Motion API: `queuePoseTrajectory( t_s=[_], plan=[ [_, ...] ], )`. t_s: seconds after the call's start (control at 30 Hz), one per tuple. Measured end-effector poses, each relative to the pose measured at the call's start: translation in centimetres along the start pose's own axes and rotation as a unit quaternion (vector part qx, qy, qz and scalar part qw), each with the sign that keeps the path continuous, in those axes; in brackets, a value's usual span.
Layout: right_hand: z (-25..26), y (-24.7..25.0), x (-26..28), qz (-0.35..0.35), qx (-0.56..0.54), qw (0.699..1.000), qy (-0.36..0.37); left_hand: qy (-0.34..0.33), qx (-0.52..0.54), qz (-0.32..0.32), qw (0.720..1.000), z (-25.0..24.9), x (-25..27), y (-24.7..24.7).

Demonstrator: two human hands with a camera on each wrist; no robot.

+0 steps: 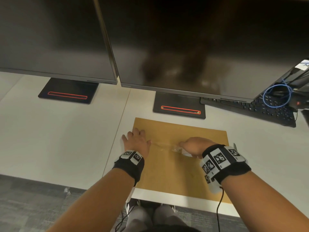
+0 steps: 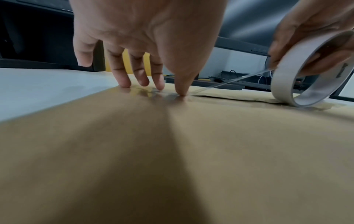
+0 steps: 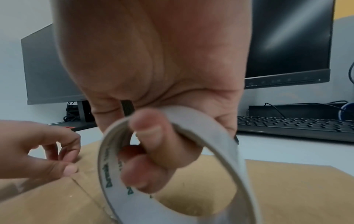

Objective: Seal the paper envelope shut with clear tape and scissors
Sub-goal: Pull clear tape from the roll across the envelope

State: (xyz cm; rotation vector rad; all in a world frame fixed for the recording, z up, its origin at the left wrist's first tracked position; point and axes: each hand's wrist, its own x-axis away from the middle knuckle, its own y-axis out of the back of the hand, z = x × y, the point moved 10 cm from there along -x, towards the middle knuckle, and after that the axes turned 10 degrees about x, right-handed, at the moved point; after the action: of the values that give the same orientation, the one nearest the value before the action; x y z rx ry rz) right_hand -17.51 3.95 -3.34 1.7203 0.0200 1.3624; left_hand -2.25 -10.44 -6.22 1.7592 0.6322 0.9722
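A brown paper envelope [image 1: 182, 171] lies flat on the white desk [image 1: 58, 131], near its front edge. My left hand [image 1: 136, 138] rests at the envelope's left edge with straight fingers. Its thumb [image 2: 181, 89] presses the free end of the clear tape onto the paper. My right hand [image 1: 192, 147] grips the grey-cored tape roll [image 2: 287, 78], with a finger through the core [image 3: 153, 151]. The roll stands on edge on the envelope. A strip of tape [image 2: 226, 83] stretches from roll to thumb, above the flap edge [image 2: 239, 99]. No scissors are in view.
Two dark monitors [image 1: 192, 47] on black stands [image 1: 178, 106] stand just behind the envelope. A black keyboard [image 1: 267, 109] and a coiled blue cable [image 1: 276, 96] lie at the back right. The desk's front edge [image 1: 167, 196] runs just below the envelope.
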Motion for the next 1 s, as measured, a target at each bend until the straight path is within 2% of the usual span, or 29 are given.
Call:
queuePoseTrajectory(
  t_s=[0.1,0.2,0.3,0.4,0.5,0.7,0.87,1.0],
  plan=[
    [-0.3,0.4,0.1,-0.005,0.002,1.0,0.015,-0.069,0.015,-0.004,0.998,-2.3,-0.1,-0.3],
    [-1.0,1.0,0.0,-0.02,-0.005,1.0,0.022,-0.121,0.042,0.031,0.991,-4.1,0.1,-1.6],
    [-1.6,1.2,-0.1,-0.026,-0.026,0.999,0.027,-0.112,0.052,0.026,0.992,-3.8,-0.1,-1.9],
    [-1.4,0.6,-0.7,-0.03,-0.034,0.999,0.011,-0.095,0.081,-0.011,0.992,-3.2,0.0,-1.4],
    [-1.0,0.5,-1.3,-0.053,-0.009,0.998,-0.014,-0.095,0.068,-0.031,0.993,-3.3,0.2,-1.3],
    [-1.9,0.3,-2.1,-0.055,0.056,0.994,-0.081,-0.081,0.077,-0.028,0.993,-2.9,-0.3,-1.5],
    [-0.6,0.2,-1.8,-0.052,0.106,0.991,-0.059,-0.096,0.066,-0.024,0.993,-3.9,0.1,-1.5],
    [-0.7,-0.6,-1.7,-0.009,0.087,0.996,-0.006,-0.135,0.083,-0.004,0.987,-5.8,0.2,-2.1]
  ],
)
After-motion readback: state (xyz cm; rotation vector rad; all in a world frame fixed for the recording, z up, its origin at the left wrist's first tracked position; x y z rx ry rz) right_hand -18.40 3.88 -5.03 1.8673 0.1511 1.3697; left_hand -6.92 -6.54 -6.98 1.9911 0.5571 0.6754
